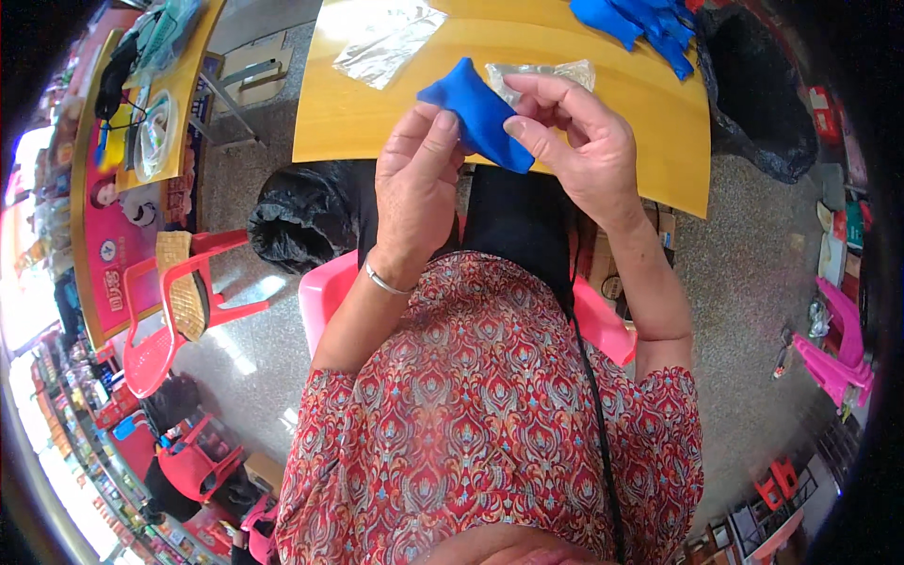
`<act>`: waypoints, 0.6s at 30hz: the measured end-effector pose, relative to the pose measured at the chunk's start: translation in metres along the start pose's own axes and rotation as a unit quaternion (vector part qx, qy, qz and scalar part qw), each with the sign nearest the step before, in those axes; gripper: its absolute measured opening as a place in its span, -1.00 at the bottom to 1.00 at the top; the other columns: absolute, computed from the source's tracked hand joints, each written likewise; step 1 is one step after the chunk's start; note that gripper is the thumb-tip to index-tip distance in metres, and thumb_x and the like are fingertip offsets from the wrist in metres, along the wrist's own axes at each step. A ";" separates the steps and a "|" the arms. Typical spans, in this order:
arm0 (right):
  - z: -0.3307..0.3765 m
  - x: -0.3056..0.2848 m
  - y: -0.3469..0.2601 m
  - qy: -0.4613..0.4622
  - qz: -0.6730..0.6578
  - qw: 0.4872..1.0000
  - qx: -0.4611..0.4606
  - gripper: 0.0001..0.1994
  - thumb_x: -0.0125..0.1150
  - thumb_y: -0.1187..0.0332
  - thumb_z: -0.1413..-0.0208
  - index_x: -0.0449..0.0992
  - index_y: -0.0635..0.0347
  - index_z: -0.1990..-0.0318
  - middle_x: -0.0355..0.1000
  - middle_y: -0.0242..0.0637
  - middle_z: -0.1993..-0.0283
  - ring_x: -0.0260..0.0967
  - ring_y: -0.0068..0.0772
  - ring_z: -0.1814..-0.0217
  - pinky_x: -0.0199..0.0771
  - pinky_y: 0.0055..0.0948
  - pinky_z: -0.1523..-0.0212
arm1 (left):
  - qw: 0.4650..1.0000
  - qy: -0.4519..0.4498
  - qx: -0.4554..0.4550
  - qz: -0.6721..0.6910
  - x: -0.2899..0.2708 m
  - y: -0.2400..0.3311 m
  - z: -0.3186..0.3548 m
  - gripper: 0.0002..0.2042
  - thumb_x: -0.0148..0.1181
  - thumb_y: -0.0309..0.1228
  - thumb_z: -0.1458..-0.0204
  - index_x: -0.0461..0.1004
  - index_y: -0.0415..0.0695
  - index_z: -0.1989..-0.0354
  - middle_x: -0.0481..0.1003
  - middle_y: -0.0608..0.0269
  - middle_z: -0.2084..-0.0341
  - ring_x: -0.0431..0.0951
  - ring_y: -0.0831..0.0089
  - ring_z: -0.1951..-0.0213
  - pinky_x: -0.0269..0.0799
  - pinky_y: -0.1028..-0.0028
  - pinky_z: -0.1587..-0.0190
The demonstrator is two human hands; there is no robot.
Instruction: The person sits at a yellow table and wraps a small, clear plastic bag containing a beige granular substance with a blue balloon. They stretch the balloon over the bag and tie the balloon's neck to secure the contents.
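A small, smooth piece of blue cloth [485, 118], folded into a pouch-like shape, is held up above the near edge of the yellow table [650, 122]. My left hand [419, 174] pinches its left side, thumb in front and fingers behind. At its right edge is my right hand [584, 141], thumb lying on the cloth and the other fingers curled, partly hidden. The right index finger is stretched toward a clear plastic bag [573, 72] on the table behind; whether it touches the bag is unclear.
Another clear plastic bag [391, 42] lies at the table's far left. Several blue cloth pieces [650, 28] are heaped at far right, beside a black bag [758, 104]. A furry black thing [301, 217] and a red plastic chair [155, 353] stand at left.
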State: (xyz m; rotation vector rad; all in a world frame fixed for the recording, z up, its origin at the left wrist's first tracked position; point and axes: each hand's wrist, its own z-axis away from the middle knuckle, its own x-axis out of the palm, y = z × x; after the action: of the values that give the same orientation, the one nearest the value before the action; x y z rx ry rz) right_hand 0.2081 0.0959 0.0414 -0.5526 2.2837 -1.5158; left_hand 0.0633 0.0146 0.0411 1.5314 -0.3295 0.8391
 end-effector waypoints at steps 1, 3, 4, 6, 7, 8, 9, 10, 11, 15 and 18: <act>0.001 -0.003 -0.002 0.005 0.054 0.998 -0.036 -0.69 0.29 0.53 0.07 0.49 0.21 0.10 0.44 -0.37 0.36 0.41 -0.60 0.36 0.44 -0.62 0.29 | 1.000 -0.011 -0.008 0.008 0.004 -0.001 0.000 -0.80 0.04 -0.51 -0.12 0.40 -0.26 0.09 0.50 0.23 0.23 0.49 0.48 0.19 0.38 0.45 0.06; 0.001 -0.008 -0.011 0.013 0.106 0.991 -0.081 -0.67 0.31 0.55 0.12 0.49 0.21 0.11 0.44 -0.33 0.38 0.42 -0.56 0.39 0.45 -0.61 0.32 | 0.999 -0.023 0.003 -0.038 0.004 -0.007 -0.001 -0.79 0.04 -0.50 -0.13 0.39 -0.26 0.07 0.49 0.22 0.21 0.48 0.45 0.17 0.39 0.42 0.06; 0.002 -0.011 -0.015 0.015 0.133 0.986 -0.102 -0.66 0.32 0.56 0.14 0.49 0.21 0.12 0.43 -0.31 0.39 0.43 -0.55 0.40 0.45 -0.60 0.34 | 0.998 -0.028 0.009 -0.060 0.003 -0.011 -0.001 -0.78 0.04 -0.49 -0.13 0.39 -0.27 0.06 0.49 0.21 0.20 0.48 0.44 0.17 0.39 0.40 0.06; 0.005 -0.017 -0.019 0.008 0.134 0.986 -0.099 -0.65 0.32 0.57 0.16 0.49 0.22 0.13 0.43 -0.31 0.40 0.44 -0.53 0.41 0.46 -0.59 0.35 | 0.999 -0.022 -0.007 -0.046 0.004 -0.019 -0.004 -0.79 0.04 -0.47 -0.13 0.39 -0.26 0.08 0.48 0.20 0.21 0.48 0.43 0.16 0.39 0.39 0.06; 0.006 -0.019 -0.019 0.004 0.132 0.986 -0.098 -0.65 0.32 0.57 0.17 0.49 0.22 0.13 0.43 -0.31 0.40 0.44 -0.53 0.41 0.46 -0.59 0.36 | 0.999 -0.017 -0.014 -0.040 0.005 -0.022 -0.006 -0.79 0.04 -0.46 -0.13 0.39 -0.26 0.09 0.48 0.20 0.21 0.48 0.42 0.16 0.39 0.38 0.07; 0.006 -0.022 -0.017 0.002 0.118 0.989 -0.090 -0.66 0.32 0.57 0.16 0.49 0.22 0.13 0.43 -0.31 0.41 0.44 -0.54 0.41 0.46 -0.59 0.36 | 0.999 -0.020 -0.027 -0.026 0.006 -0.025 -0.007 -0.79 0.03 -0.45 -0.13 0.40 -0.25 0.09 0.48 0.19 0.21 0.48 0.42 0.16 0.40 0.37 0.07; 0.007 -0.024 -0.014 0.001 0.104 0.991 -0.082 -0.66 0.32 0.57 0.15 0.49 0.22 0.13 0.44 -0.32 0.41 0.43 -0.55 0.41 0.46 -0.59 0.35 | 0.999 -0.022 -0.041 -0.012 0.008 -0.028 -0.009 -0.80 0.03 -0.44 -0.14 0.40 -0.24 0.10 0.48 0.18 0.21 0.48 0.41 0.16 0.40 0.37 0.07; 0.007 -0.026 -0.012 -0.002 0.091 0.993 -0.074 -0.66 0.32 0.56 0.15 0.49 0.22 0.13 0.44 -0.33 0.41 0.43 -0.56 0.41 0.46 -0.59 0.34 | 0.998 -0.025 -0.054 0.004 0.008 -0.031 -0.010 -0.80 0.02 -0.43 -0.14 0.40 -0.24 0.11 0.48 0.18 0.21 0.49 0.41 0.17 0.40 0.36 0.07; 0.008 -0.028 -0.009 -0.007 0.059 0.997 -0.054 -0.68 0.31 0.56 0.13 0.49 0.23 0.13 0.44 -0.34 0.40 0.43 -0.59 0.40 0.45 -0.60 0.33 | 0.997 -0.024 -0.071 0.016 0.008 -0.033 -0.013 -0.81 0.02 -0.43 -0.14 0.40 -0.23 0.12 0.48 0.18 0.21 0.49 0.41 0.17 0.40 0.36 0.07; 0.009 -0.032 0.000 -0.015 -0.081 0.996 0.039 -0.73 0.28 0.54 0.05 0.49 0.27 0.14 0.45 -0.41 0.35 0.40 -0.66 0.33 0.43 -0.64 0.25 | 0.992 -0.013 -0.111 0.059 0.009 -0.041 -0.021 -0.82 0.00 -0.42 -0.15 0.39 -0.22 0.14 0.49 0.19 0.22 0.49 0.43 0.17 0.40 0.36 0.07; 0.007 -0.038 0.004 0.005 -0.154 0.984 0.085 -0.76 0.25 0.53 0.00 0.48 0.29 0.14 0.45 -0.41 0.30 0.39 -0.66 0.28 0.42 -0.65 0.20 | 0.992 -0.023 -0.105 0.063 0.014 -0.043 -0.029 -0.82 0.02 -0.41 -0.15 0.39 -0.22 0.14 0.49 0.21 0.22 0.49 0.44 0.16 0.41 0.35 0.07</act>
State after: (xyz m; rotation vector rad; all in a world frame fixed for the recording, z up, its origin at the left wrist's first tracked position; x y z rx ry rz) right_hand 0.2433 0.1109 0.0374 -0.8828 2.1213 -1.8385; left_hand 0.0924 0.0532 0.0168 1.3442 -0.5351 0.8403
